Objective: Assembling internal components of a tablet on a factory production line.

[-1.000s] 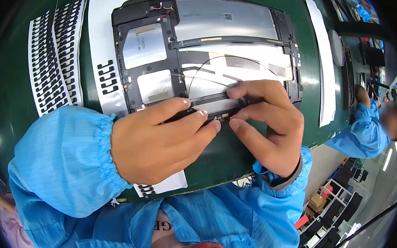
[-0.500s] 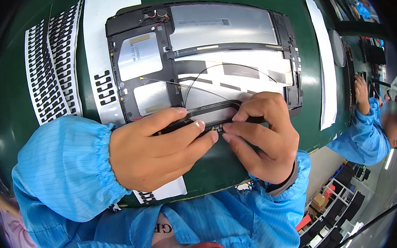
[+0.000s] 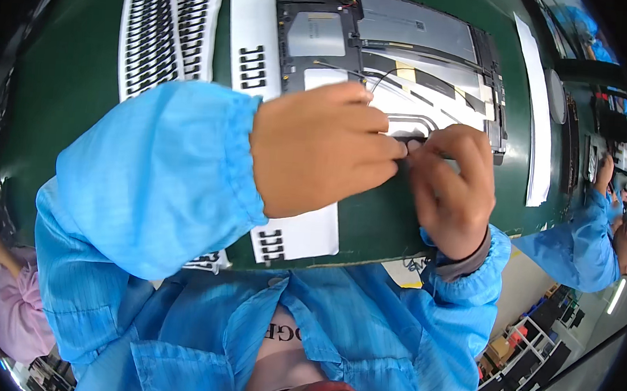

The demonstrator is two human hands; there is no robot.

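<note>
"Where's the device (image 3: 419, 50), and how will it handle?"
"On the table (image 3: 373, 225). Probably light, stiff, fragile; take the black frame (image 3: 492, 59)."
"Grip?"
"Left hand (image 3: 324, 149) and right hand (image 3: 461, 180) sit close together at its near edge; whether they're clamped, can't tell."
"Writing?"
"Its square mark (image 3: 420, 26): unreadable. Shirt letters (image 3: 283, 332), partly hidden."

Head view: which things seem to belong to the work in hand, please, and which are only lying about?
Seem to belong:
Left hand and right hand, working close together;
device, opened, its near edge at the hands.

Seem to lie about, untouched now:
strips with black pieces, at left (possibly supplies);
white paper, at right;
disc, beyond the paper.
</note>
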